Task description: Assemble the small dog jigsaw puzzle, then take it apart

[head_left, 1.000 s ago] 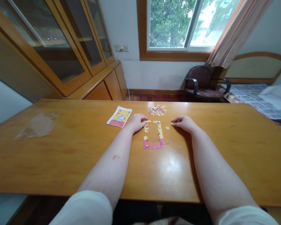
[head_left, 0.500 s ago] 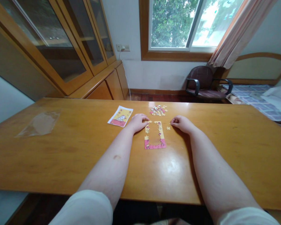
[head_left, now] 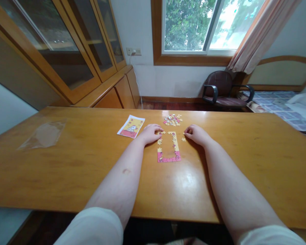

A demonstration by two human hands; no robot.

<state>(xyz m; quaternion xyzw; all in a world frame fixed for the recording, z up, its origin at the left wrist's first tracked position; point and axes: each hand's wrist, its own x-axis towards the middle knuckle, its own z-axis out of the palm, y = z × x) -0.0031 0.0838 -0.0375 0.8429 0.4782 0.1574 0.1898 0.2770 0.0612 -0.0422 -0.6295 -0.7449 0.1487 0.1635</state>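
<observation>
A jigsaw border [head_left: 177,156] lies on the table, yellow along its upper part and pink at the bottom, with gaps at the top and the left side. My left hand [head_left: 152,133] rests at its upper left corner, fingers stretched out and touching the pieces there. Right of the border, my right hand [head_left: 196,133] pinches a small yellow puzzle piece [head_left: 184,133], mostly hidden by the fingertips. Just below those fingers lies a loose yellow puzzle piece [head_left: 183,139]. A pile of loose puzzle pieces [head_left: 172,119] sits beyond the border.
A picture card [head_left: 131,126] showing a white animal on yellow and pink lies left of my left hand. Farther left is a clear plastic bag [head_left: 44,135] on the wooden table [head_left: 91,177]. An armchair [head_left: 219,86] stands past the far edge, and a glass-fronted cabinet [head_left: 97,80] at the left.
My right hand has moved slightly left, toward the border, with the piece in its fingertips. My left hand has barely shifted at the upper left corner.
</observation>
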